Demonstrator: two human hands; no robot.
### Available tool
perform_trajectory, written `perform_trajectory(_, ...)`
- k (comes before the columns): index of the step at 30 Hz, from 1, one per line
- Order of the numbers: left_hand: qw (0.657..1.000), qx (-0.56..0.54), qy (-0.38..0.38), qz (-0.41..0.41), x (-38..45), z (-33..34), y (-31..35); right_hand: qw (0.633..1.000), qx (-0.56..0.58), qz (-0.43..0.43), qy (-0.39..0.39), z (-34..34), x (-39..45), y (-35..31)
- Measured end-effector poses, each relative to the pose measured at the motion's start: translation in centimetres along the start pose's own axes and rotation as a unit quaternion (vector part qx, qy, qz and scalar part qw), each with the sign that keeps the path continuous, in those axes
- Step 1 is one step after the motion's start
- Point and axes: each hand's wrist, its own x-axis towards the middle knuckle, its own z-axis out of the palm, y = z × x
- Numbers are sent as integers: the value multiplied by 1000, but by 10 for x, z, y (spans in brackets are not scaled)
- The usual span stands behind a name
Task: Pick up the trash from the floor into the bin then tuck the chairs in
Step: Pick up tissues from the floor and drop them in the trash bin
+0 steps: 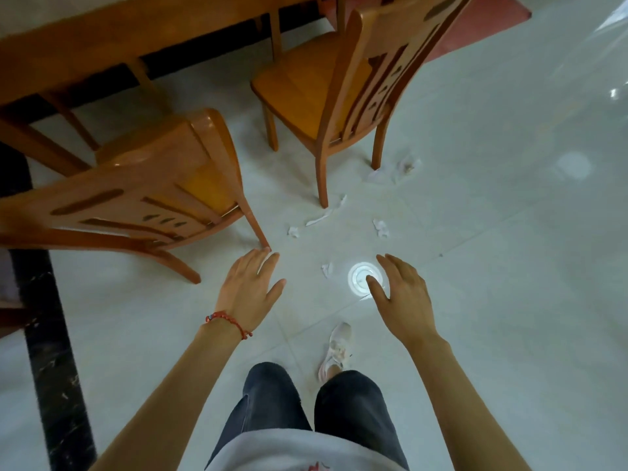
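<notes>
Several crumpled white tissue scraps lie on the pale tiled floor: a larger wad (394, 169) by the right chair's back leg, a long strip (326, 212), a small ball (293, 231), another piece (380, 227) and a scrap (326, 269) near my hands. Two wooden chairs stand pulled out from the table (102, 52): the left chair (136, 195) and the right chair (343, 86). My left hand (249, 287), with a red bracelet, and my right hand (401, 294) hover open above the floor, holding nothing. No bin is in view.
A bright round light reflection (362, 278) glares on the floor under my right hand. A black marble strip (51, 351) runs along the left. A red mat (475, 25) lies at the back right. My legs and a white shoe (336, 348) are below.
</notes>
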Motion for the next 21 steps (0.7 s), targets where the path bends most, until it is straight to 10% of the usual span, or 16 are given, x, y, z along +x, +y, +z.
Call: perform_trajectory(21,999,-48,-23,-2,193,163,-79,998,34,43,-27,182,159,104)
